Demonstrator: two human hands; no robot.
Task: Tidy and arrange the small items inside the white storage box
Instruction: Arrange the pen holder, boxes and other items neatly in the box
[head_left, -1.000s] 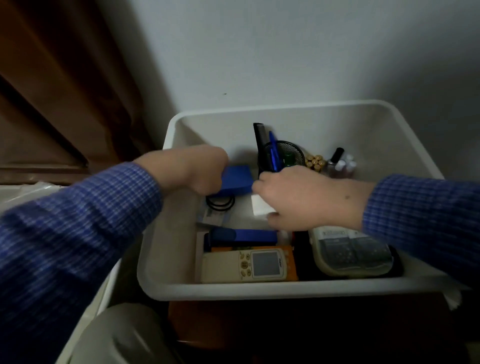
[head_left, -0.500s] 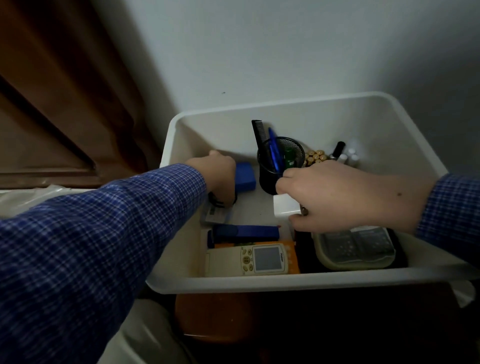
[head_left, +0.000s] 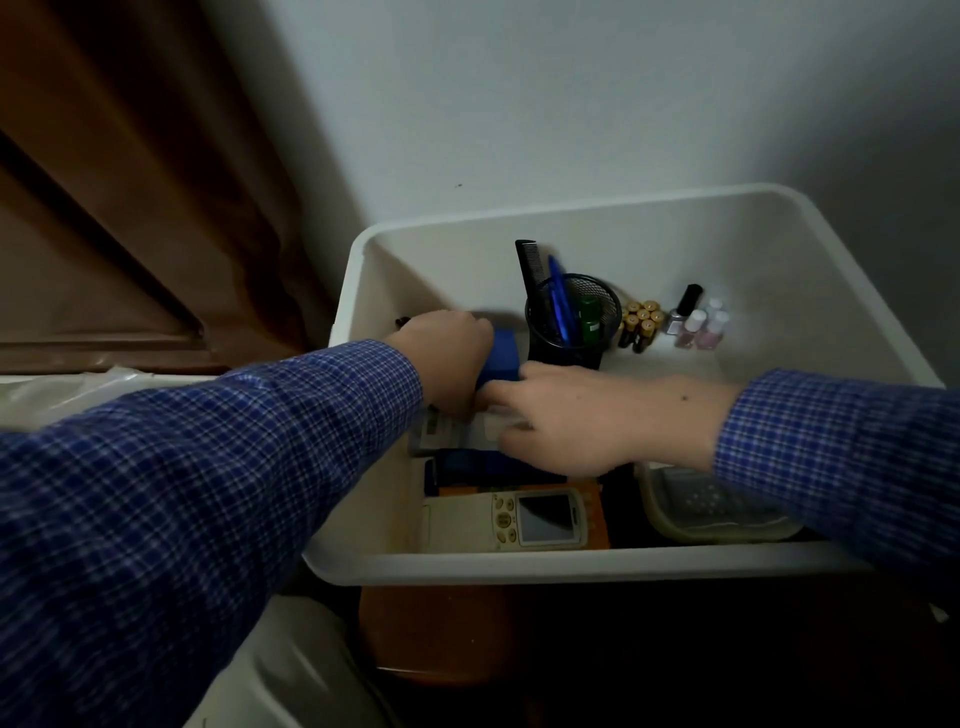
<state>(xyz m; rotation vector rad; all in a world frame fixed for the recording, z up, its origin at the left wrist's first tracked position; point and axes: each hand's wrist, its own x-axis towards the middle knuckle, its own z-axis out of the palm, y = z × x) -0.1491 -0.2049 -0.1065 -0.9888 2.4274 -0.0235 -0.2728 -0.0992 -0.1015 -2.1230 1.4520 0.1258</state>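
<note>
Both hands inside white storage box (head_left: 779, 564), frame centre. Left hand (head_left: 449, 358) curled, knuckles up, touching left face of blue block (head_left: 503, 356); whether it grips block, cannot tell. Right hand (head_left: 582, 421) fingers bent over small white item (head_left: 493, 420), just below block; looks like pinch, not certain. Block's long axis runs toward back wall, mesh cup (head_left: 571, 325) just right. Left hand nearer block.

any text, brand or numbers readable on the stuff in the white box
None can be read.
Remote control: small mark beside the screen, too blurred.
Green item in the mesh cup: pale label patch, too small.
Card under the left hand: print blurred.
Cream device: nothing readable.
</note>
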